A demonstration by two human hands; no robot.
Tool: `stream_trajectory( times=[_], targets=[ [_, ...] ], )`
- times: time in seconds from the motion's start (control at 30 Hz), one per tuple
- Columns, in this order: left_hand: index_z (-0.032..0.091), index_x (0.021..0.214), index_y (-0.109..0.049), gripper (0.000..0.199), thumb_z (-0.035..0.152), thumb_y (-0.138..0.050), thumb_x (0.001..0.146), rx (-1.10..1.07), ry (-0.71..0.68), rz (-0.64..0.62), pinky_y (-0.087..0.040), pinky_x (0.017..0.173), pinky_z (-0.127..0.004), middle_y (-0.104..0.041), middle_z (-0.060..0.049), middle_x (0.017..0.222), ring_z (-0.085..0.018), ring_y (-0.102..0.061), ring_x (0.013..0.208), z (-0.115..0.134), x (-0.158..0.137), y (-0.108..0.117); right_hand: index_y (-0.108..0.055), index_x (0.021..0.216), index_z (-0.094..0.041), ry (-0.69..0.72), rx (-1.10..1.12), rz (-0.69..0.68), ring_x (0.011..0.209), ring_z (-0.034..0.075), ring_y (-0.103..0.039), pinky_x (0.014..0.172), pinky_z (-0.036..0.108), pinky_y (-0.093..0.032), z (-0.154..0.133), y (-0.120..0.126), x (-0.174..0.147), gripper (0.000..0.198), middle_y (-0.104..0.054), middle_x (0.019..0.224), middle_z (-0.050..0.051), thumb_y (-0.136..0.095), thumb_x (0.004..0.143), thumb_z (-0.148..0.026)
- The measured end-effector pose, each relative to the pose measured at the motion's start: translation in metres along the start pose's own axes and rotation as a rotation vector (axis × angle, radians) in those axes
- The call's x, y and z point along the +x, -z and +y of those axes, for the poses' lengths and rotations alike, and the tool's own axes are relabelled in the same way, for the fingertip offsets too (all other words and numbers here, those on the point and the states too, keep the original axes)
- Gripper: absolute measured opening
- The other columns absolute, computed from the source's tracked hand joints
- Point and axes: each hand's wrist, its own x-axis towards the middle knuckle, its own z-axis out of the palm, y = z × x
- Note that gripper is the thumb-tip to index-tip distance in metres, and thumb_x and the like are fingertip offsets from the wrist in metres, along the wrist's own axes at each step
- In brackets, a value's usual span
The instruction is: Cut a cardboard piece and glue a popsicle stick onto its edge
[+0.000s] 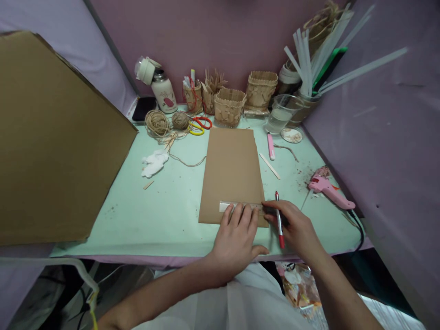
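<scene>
White garment [206, 307]: nearest of all, on the wearer's side of both hands.
Cardboard sheet [232, 169]: flat beneath the left fingers, stretching well beyond them; I'd guess light, fairly stiff, prone to creasing at corners, so best lifted by both long edges.
Left hand [237, 231]: fingers slightly apart, laid down over the ruler, thumb out sideways; pressing, I'd say, rather than gripping.
Right hand [292, 224]: closed round the red pen, thumb and forefinger by the ruler's right end.
Ruler [223, 207]: clear, crosswise under the left fingertips; looks thin and rigid, probably slippery on card unless pressed near both ends.
Red pen [279, 222]: in the right hand's fingers; surely light and smooth, steadiest held low on its barrel.
Strip pot [305, 110]: far ahead of the right hand, crammed with long whitish strips.
Bottle [165, 94]: far ahead and left of the left hand, lid tilted aside; contents hidden from me.
Brown baskets [229, 110]: two, straight beyond the left hand; insides unclear.
Clear cup [280, 114]: beyond the right hand, partly filled with liquid.
Stick cup [208, 101]: far beyond the left hand, bristling with thin wooden pieces.
Pen cup [193, 100]: just left of that, holding pens.
</scene>
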Motion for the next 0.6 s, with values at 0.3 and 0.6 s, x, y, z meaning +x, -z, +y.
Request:
stream_trajectory(
  times=[0.3, 0.6],
  targets=[
    [0.012, 0.142, -0.044, 0.085, 0.072, -0.048, 0.081, -0.01, 0.008, 0.003, -0.026, 0.114, -0.048, -0.051, -0.013, 0.141, -0.03, -0.038, 0.132, -0.0004, 0.0013, -0.0013, -0.059, 0.114, -0.024, -0.009, 0.008, -0.013, 0.097, 0.023, -0.065, 0.082, 0.038, -0.054, 0.0019, 0.0008, 0.0005, 0.023, -0.069, 0.103, 0.008, -0.056, 0.092, -0.027],
    [0.013, 0.139, -0.048, 0.083, 0.07, -0.054, 0.08, -0.018, 0.019, 0.015, -0.027, 0.113, -0.049, -0.052, -0.014, 0.14, -0.032, -0.041, 0.131, 0.0, 0.0032, -0.0009, -0.059, 0.114, -0.023, -0.055, 0.046, -0.028, 0.099, 0.023, -0.063, 0.084, 0.038, -0.053, 0.0006, 0.0059, 0.0006, 0.024, -0.067, 0.104, 0.008, -0.058, 0.09, -0.022]
  ],
)
